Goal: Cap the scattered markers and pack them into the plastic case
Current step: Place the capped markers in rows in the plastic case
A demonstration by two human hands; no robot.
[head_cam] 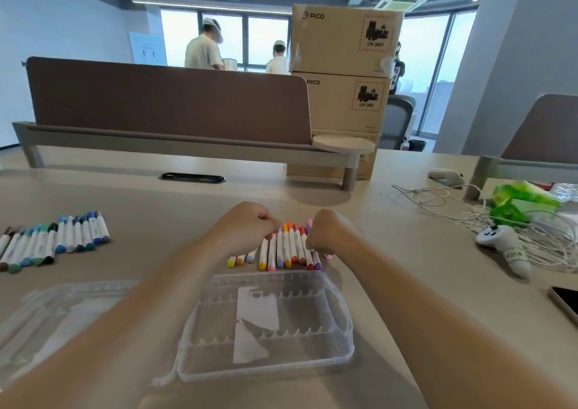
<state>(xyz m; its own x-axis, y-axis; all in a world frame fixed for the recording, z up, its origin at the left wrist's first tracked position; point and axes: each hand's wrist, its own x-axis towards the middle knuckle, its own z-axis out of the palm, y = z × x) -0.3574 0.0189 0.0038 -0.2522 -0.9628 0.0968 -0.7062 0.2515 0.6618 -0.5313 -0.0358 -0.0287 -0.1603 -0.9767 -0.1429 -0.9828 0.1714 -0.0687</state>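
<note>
A row of warm-coloured markers (287, 247) (yellow, orange, red, pink, purple caps) lies on the desk just beyond the open clear plastic case (339, 308). My left hand (250, 222) and my right hand (328, 231) sit at the two ends of this row with fingers curled down onto the markers; what exactly each pinches is hidden by the knuckles. A second group of blue, green and brown markers (53, 241) lies at the far left. The case's lid (56, 311) is folded open to the left, and a white paper sheet lies inside the tray.
A white game controller (506, 246) and tangled white cables (544, 239) lie at the right, with green packets (519, 202) behind. A phone (566, 305) sits at the right edge. Cardboard boxes (341, 73) and a brown desk divider (169, 105) stand at the back.
</note>
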